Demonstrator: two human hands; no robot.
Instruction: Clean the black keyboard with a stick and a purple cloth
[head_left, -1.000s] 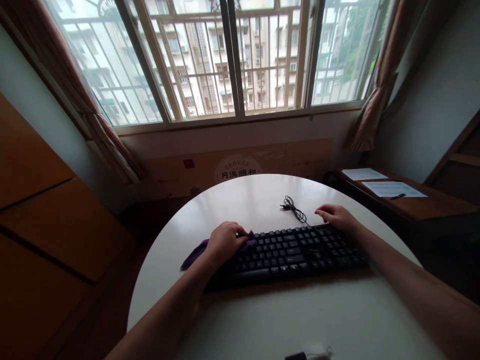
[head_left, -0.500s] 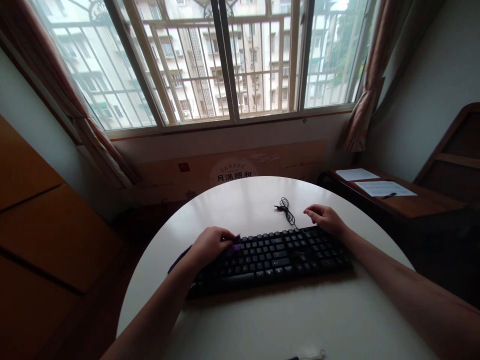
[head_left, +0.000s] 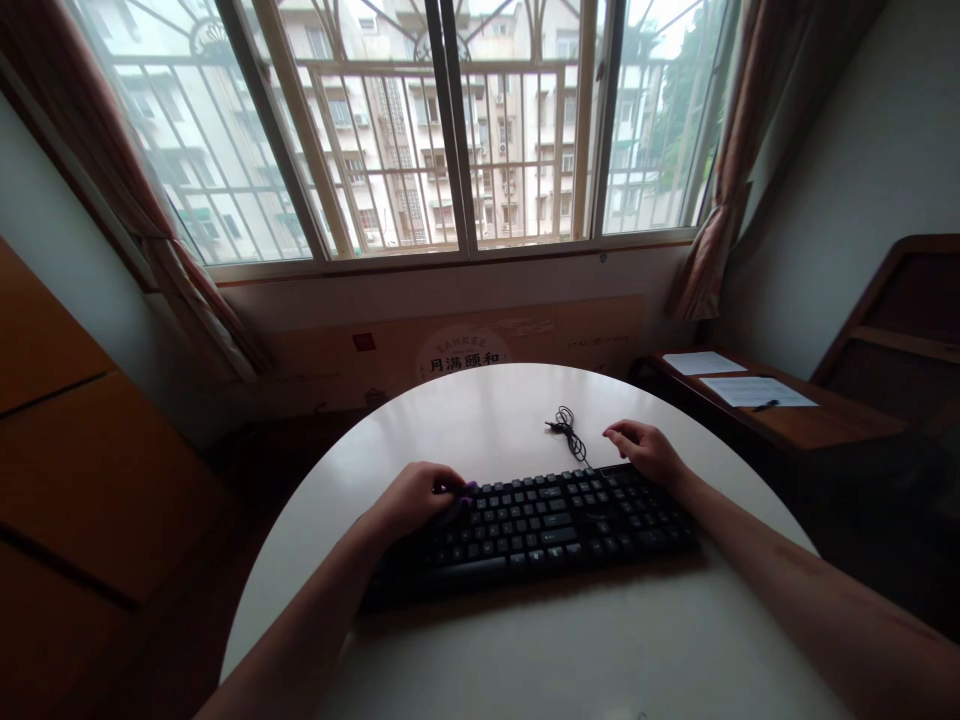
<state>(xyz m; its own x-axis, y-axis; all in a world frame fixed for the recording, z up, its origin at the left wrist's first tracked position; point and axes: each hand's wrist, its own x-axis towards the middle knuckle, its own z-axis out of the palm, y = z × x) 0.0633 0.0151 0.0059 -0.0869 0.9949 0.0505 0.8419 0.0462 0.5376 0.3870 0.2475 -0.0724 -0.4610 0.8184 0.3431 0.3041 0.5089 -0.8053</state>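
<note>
A black keyboard (head_left: 525, 530) lies at a slight slant on the round white table (head_left: 495, 660). My left hand (head_left: 416, 497) is closed on a purple cloth (head_left: 457, 503), which it presses against the keys at the keyboard's left part. Most of the cloth is hidden under that hand. At the far right corner, my right hand (head_left: 646, 450) rests over the keyboard's edge, its fingers curled and their tips beyond the back edge. A bundled black cable (head_left: 568, 435) runs from the keyboard's back, just left of my right hand.
A brown side table (head_left: 840, 420) on the right bears paper sheets (head_left: 757, 391) and a pen (head_left: 766, 405). An orange-brown cabinet (head_left: 60, 480) stands at the left. Beyond the table are a printed cardboard panel (head_left: 390, 350) and a barred window (head_left: 405, 180) with curtains.
My left hand and the cloth have shifted slightly left over the keys; less purple shows now. The right hand keeps its place at the keyboard's corner. The view has tilted up a little.
</note>
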